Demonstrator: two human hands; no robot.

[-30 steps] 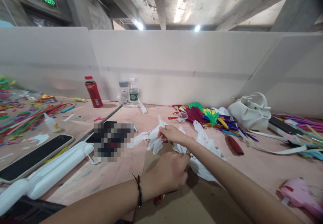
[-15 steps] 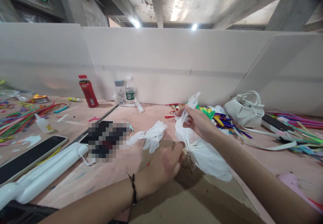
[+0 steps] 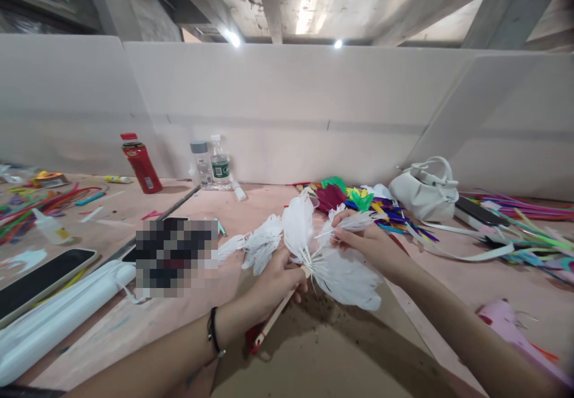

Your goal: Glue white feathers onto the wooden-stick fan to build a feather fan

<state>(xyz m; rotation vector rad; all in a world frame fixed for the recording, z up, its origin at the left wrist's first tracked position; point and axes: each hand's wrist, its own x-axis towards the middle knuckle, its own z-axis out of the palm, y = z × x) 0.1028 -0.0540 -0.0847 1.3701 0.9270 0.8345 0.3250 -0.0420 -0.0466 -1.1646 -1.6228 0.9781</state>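
Observation:
My left hand [image 3: 284, 275], with a dark bracelet on the wrist, is closed around a thin wooden stick [image 3: 278, 314] at the base of a fan of white feathers [image 3: 347, 275]. The stick's lower end has red on it. My right hand [image 3: 352, 230] pinches a loose white feather [image 3: 365, 221] just right of the fan. Another white feather bunch [image 3: 264, 242] lies behind my left hand. Below both hands is a brown board [image 3: 323, 350].
Coloured feathers [image 3: 332, 198] and a white handbag [image 3: 426, 189] lie at the back right. Bottles [image 3: 220, 168] and a red bottle [image 3: 142, 165] stand by the white partition. At left are a phone [image 3: 45, 284] and a glue bottle [image 3: 51, 227]; a pink tool [image 3: 502, 320] is at right.
My left hand has turned, bringing the stick and spread fan into view. My right hand has come lower and now has a single feather. The camera view has shifted slightly right.

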